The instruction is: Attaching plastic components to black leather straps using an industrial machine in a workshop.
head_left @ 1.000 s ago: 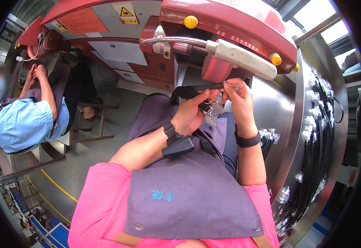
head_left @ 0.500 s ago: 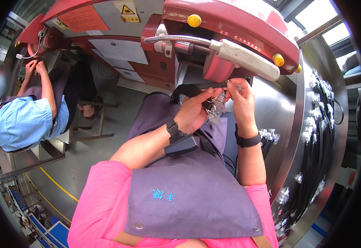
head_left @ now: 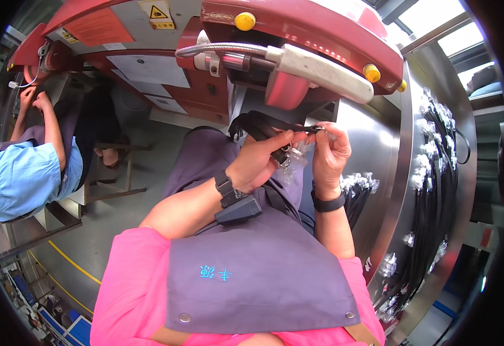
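Observation:
Black straps (head_left: 256, 123), probably belts, are held in front of the red machine, below its pinkish wheel (head_left: 286, 89). My left hand (head_left: 256, 160) is closed round them, thumb on top. Under its fingers hang metal buckle parts in crumpled clear plastic wrap (head_left: 296, 165). My right hand (head_left: 331, 154) pinches the end of one strap between thumb and fingers. Both hands are close together above my lap, apart from the wheel. The exact shape of the buckle is partly hidden by the plastic and my fingers.
A pale guard bar (head_left: 327, 74) with a metal hose juts out over the wheel. On the steel table (head_left: 373, 130) at right lie a small strap bundle (head_left: 358, 185) and a long row of plastic-wrapped straps (head_left: 436, 173). A co-worker in blue (head_left: 30, 173) sits at left.
The view has shifted slightly, moving the machine left in the picture. My right hand has turned and drawn a little away from the wheel, still pinching the strap end.

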### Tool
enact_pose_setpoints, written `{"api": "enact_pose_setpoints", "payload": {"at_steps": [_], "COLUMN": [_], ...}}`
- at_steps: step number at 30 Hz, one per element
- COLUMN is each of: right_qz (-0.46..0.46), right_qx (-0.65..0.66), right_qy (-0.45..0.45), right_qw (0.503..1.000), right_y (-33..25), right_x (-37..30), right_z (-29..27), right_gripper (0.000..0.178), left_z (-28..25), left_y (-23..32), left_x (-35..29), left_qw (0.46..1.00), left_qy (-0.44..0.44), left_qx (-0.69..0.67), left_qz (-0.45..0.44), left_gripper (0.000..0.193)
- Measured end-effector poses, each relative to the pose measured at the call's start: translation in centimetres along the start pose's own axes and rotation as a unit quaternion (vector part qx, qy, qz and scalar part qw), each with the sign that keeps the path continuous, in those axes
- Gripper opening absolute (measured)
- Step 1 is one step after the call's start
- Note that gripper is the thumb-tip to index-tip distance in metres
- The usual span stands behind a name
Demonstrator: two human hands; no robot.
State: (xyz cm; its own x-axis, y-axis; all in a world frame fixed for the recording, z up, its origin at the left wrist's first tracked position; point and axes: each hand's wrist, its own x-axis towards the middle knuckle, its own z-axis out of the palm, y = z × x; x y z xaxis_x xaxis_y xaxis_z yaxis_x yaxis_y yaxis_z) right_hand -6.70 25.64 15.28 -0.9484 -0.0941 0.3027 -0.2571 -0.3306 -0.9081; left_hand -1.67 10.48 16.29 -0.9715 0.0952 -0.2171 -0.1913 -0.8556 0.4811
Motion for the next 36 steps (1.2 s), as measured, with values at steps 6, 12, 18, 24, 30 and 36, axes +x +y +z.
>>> {"api": "enact_pose_setpoints", "payload": {"at_steps": [6,12,18,24,30,36], "right_qz": [0.118,0.126,0.118,0.140,0.016,0.059], "right_qx": [0.201,0.268,-0.306,-0.392,-0.406,-0.368], "right_qy": [-0.034,0.012,-0.169,-0.267,-0.236,-0.169], "right_qw": [0.972,0.955,0.929,0.869,0.883,0.912], "right_y": [-2.6,-4.0,-4.4,-4.2,-3.7,-4.4], "right_x": [-1.5,0.3,0.5,-0.6,-0.1,0.0], "right_z": [2.2,1.3,-0.2,2.3,1.4,1.6], "right_gripper": [0.012,0.033,0.026,0.023,0.014,0.011], "left_z": [-0.6,-1.5,-2.3,-2.7,-3.4,-2.7], "left_y": [-0.5,-0.3,0.0,-0.3,0.5,0.5], "left_x": [-0.9,-1.6,-1.3,-1.8,-1.7,-1.4], "left_qw": [0.998,0.989,0.997,0.996,0.997,0.997], "left_qy": [-0.015,0.003,0.011,0.014,0.046,0.053], "left_qx": [0.000,0.010,-0.005,0.048,0.055,0.057], "left_qz": [-0.064,-0.147,-0.079,-0.070,-0.024,0.013], "left_gripper": [0.016,0.020,0.027,0.029,0.021,0.020]}}
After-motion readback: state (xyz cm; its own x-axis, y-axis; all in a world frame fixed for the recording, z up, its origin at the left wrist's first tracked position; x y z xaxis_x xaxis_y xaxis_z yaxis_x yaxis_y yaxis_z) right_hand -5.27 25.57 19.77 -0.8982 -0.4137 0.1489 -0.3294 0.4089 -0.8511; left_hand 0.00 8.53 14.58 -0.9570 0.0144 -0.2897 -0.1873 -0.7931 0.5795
